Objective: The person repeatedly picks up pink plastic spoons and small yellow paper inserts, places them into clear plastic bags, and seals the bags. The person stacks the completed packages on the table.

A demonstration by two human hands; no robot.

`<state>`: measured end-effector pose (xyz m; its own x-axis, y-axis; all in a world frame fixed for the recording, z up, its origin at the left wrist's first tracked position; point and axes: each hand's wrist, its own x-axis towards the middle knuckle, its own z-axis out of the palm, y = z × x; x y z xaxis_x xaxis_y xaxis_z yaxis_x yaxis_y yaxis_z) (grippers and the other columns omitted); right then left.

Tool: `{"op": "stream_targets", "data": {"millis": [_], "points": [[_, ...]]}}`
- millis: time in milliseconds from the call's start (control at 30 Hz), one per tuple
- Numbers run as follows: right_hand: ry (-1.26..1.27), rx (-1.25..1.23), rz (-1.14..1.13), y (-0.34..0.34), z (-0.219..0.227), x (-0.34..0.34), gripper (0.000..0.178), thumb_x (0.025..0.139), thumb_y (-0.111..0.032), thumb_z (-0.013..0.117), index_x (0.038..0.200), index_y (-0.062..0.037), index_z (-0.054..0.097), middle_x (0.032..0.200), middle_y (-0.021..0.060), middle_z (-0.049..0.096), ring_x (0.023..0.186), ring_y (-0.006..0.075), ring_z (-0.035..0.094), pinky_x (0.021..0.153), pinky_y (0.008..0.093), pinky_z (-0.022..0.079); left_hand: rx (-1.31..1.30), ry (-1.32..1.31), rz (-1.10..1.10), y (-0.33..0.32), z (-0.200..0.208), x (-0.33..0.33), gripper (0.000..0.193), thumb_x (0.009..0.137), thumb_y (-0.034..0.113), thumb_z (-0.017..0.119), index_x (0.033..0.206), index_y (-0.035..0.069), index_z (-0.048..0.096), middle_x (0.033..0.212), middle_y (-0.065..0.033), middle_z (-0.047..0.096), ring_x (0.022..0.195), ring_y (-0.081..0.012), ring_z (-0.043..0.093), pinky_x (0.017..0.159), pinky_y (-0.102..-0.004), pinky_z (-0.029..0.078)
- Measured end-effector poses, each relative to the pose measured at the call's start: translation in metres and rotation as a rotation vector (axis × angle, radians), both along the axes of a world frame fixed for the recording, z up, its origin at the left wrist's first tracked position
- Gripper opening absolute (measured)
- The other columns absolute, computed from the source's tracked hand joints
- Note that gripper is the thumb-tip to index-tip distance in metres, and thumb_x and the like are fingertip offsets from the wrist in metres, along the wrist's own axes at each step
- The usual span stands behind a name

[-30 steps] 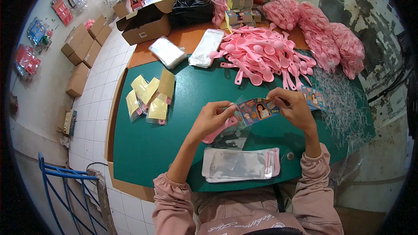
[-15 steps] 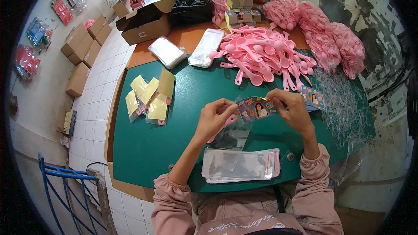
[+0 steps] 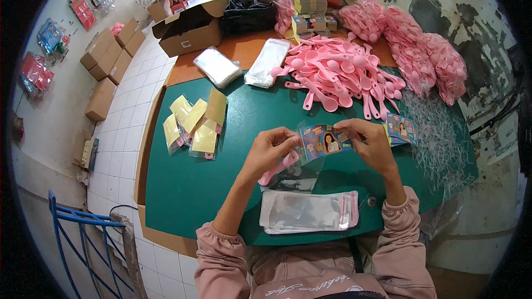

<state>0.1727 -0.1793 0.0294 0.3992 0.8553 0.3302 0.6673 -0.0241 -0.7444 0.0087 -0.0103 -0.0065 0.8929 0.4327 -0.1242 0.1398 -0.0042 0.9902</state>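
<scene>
My left hand [image 3: 270, 154] pinches the edge of a clear plastic bag [image 3: 302, 180], which hangs down toward the table. A pink spoon [image 3: 282, 167] lies slanted under those fingers; whether it is inside the bag I cannot tell. With thumb and fingers closed, my right hand [image 3: 370, 143] grips a printed blue card [image 3: 327, 143] by its right end. The card's left end meets the bag close to my left fingertips. Just below, a stack of clear bags [image 3: 307, 212] lies at the table's near edge. More printed cards [image 3: 401, 129] rest beyond my right hand.
Pink spoons [image 3: 338, 69] are heaped at the back of the green table [image 3: 188, 199]. Filled packets [image 3: 197, 124] lie on the left, bag stacks [image 3: 217, 67] behind them. Clear plastic strips [image 3: 435, 138] cover the right side. Bagged spoons [image 3: 413, 55] and an open carton [image 3: 191, 33] stand farther back.
The card has flattened and its printed face shows more fully, its left end still by the bag. More of the pink spoon shows below my left hand. The whole view has shifted slightly.
</scene>
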Motion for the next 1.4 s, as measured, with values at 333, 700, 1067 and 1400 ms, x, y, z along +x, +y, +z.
{"op": "stream_targets", "data": {"millis": [333,700,1067,1400], "points": [[0.018,0.086,0.029,0.0,-0.002,-0.001,0.02,0.081,0.007,0.049,0.094,-0.0007,0.062,0.076,0.0067,0.062,0.064,0.0096,0.056,0.055,0.0214,0.043,-0.259,-0.08,0.093,-0.005,-0.008,0.003,0.02,0.083,0.014,0.06,0.097,0.0,0.056,0.086,-0.0064,0.063,0.077,-0.0124,0.061,0.065,-0.022,0.048],[0.15,-0.115,0.111,0.006,0.001,-0.014,0.015,0.077,0.003,0.054,0.09,-0.0004,0.06,0.069,0.0089,0.059,0.057,0.0144,0.054,0.056,0.0255,0.045,0.12,-0.05,-0.157,-0.01,-0.016,0.006,0.034,0.08,0.011,0.062,0.111,0.002,0.053,0.087,-0.0093,0.065,0.076,-0.0105,0.059,0.067,-0.0258,0.048],[0.124,-0.172,0.244,0.006,-0.014,-0.008,0.015,0.077,-0.011,0.062,0.087,-0.002,0.056,0.058,0.0079,0.055,0.052,0.0124,0.049,0.051,0.0271,0.041,0.626,0.196,-0.364,-0.01,0.0,-0.003,0.048,0.077,0.02,0.066,0.12,0.01,0.045,0.075,-0.0152,0.065,0.069,-0.0248,0.065,0.057,-0.0309,0.047],[0.182,-0.102,0.164,0.008,-0.017,-0.011,0.014,0.077,-0.009,0.062,0.084,0.0009,0.055,0.065,0.0078,0.059,0.057,0.0125,0.056,0.055,0.0262,0.044,0.545,0.025,-0.252,-0.009,0.014,-0.008,0.032,0.08,0.025,0.062,0.105,0.006,0.057,0.071,-0.0167,0.063,0.06,-0.0248,0.062,0.053,-0.0314,0.044]]}}
